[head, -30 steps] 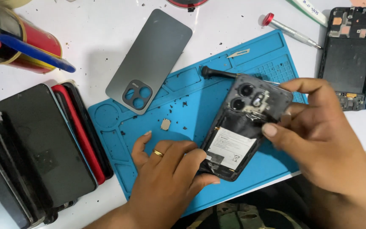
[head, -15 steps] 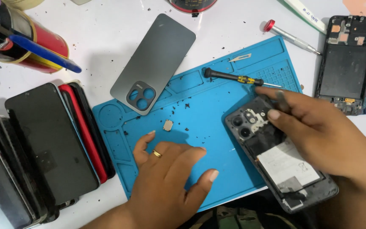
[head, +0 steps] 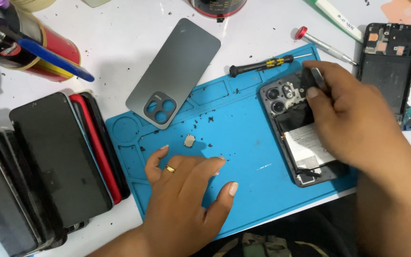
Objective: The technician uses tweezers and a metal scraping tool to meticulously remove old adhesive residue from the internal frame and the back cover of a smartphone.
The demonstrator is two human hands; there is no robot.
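The opened phone (head: 293, 128), its back off and its camera lenses and battery showing, lies on the right part of the blue mat (head: 243, 143), right of centre in the frame. The right hand (head: 353, 119) rests over it, fingers curled, thumb and forefinger pinched on a small dark part at the phone's top edge. The left hand (head: 186, 190), a ring on one finger, lies flat and spread on the mat at lower centre, holding nothing. A small square part (head: 189, 140) sits just above its fingers. A black-handled screwdriver (head: 262, 64) lies above the phone. The grey back cover (head: 174, 71) lies at upper centre, half on the white desk (head: 120, 47). A stack of phones (head: 48, 166) fills the lower left.
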